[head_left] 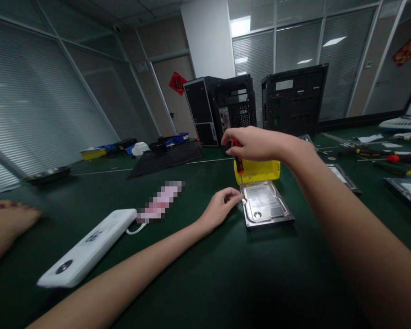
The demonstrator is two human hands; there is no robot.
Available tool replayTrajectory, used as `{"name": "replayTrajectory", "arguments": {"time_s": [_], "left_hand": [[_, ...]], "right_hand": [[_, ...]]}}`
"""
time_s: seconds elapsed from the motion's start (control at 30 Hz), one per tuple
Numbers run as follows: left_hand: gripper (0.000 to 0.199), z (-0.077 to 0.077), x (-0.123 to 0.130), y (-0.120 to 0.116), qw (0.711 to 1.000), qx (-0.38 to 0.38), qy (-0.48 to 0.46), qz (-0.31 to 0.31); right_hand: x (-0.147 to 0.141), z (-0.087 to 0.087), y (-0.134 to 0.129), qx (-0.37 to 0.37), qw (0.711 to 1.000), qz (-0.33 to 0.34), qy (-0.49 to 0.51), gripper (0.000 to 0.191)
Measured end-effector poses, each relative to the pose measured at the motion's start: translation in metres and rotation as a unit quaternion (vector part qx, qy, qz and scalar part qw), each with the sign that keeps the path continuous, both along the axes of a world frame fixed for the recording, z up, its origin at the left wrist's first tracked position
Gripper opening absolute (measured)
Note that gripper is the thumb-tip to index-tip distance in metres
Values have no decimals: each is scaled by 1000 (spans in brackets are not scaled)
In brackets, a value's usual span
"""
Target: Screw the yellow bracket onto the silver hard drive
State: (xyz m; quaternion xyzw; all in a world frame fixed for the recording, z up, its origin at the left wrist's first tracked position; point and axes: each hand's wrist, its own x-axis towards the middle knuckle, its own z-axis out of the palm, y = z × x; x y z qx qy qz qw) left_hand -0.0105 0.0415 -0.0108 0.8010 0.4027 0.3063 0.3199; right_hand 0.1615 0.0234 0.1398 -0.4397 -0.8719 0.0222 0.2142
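A silver hard drive (265, 203) lies flat on the dark green table. My right hand (244, 142) is closed around the handle of a red and black screwdriver (239, 161), which points down with its shaft ending at the drive's left edge. My left hand (225, 202) is beside that same edge, fingers curled and fingertips together near the screwdriver's tip. Whether something small is between those fingertips cannot be made out. Just behind the drive sits a yellow tray (274, 170) with small pieces in it.
A white power bank (89, 246) lies at the left, near another person's hands (12, 219). Computer cases (200, 109) stand at the back. Further drives (340, 176) and pliers (406, 157) lie on the right, a black mat (167, 157) behind on the left.
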Motion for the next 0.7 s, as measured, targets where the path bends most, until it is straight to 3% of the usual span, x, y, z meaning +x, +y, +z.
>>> {"name": "replayTrajectory", "arguments": {"time_s": [0.2, 0.7], "left_hand": [[25, 3, 3, -3, 999, -27, -8, -28], [28, 2, 3, -2, 999, -35, -1, -19]], "right_hand": [[0, 4, -4, -5, 1000, -11, 4, 37], [-1, 4, -4, -14, 1000, -14, -9, 35]]}}
